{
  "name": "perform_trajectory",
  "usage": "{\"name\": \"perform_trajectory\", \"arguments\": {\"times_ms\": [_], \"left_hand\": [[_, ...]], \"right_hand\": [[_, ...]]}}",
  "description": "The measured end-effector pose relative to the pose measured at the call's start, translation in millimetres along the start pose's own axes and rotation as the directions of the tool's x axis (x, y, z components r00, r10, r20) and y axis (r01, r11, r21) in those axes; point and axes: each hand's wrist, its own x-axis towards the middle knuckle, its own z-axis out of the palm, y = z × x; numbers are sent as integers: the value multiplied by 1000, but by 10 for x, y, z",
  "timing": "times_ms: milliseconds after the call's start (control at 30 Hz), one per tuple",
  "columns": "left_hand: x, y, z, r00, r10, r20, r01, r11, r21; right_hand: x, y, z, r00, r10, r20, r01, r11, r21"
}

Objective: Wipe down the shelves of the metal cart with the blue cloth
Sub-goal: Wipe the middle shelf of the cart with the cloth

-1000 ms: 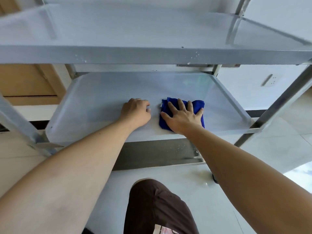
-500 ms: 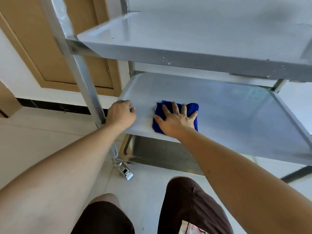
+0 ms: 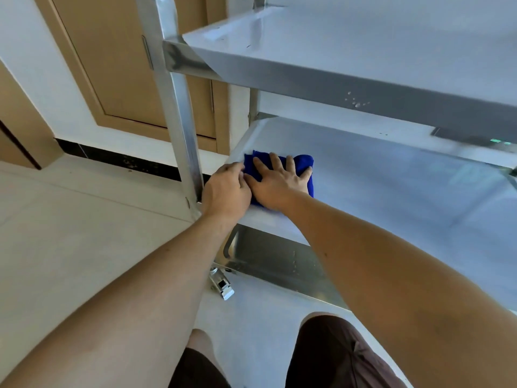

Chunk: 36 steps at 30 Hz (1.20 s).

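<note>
The folded blue cloth (image 3: pixel 303 163) lies flat on the middle shelf (image 3: pixel 391 186) of the metal cart, near its front left corner. My right hand (image 3: pixel 275 183) presses on it, palm down, fingers spread. My left hand (image 3: pixel 225 190) rests curled on the shelf's front left edge, touching the right hand and the cloth's left side. The top shelf (image 3: pixel 349 49) hangs above, with water drops on its front rim. The bottom shelf (image 3: pixel 268 259) shows below the forearms.
The cart's front left post (image 3: pixel 181 130) stands just left of my left hand, with a caster (image 3: pixel 222 284) at its foot. A wooden door (image 3: pixel 117 60) and white wall lie behind. Pale floor tiles spread left; my knees in dark shorts are below.
The cloth and my right hand have slid left along the middle shelf to its left corner. My left hand now touches the right hand. The view has swung left.
</note>
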Motion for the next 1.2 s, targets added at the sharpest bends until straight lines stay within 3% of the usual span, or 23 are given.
{"name": "perform_trajectory", "arguments": {"times_ms": [100, 433, 667, 1000, 1200], "left_hand": [[69, 3, 44, 1000, -29, -1, 29, 999, 29], [85, -3, 203, 995, 97, -6, -90, 946, 312], [102, 21, 191, 996, 89, 27, -93, 946, 310], [133, 208, 132, 989, 91, 117, -136, 871, 473], [156, 547, 218, 981, -73, 178, -35, 843, 537]], "right_hand": [[235, -17, 5, 1000, 2, -9, -2, 1000, -9], [913, 16, -19, 997, 79, -15, -79, 997, 16], [824, 173, -3, 998, 50, -30, -50, 999, 11], [154, 1082, -36, 989, 134, -70, -133, 991, 11], [-354, 1905, -98, 954, 283, -97, -282, 959, 26]]}}
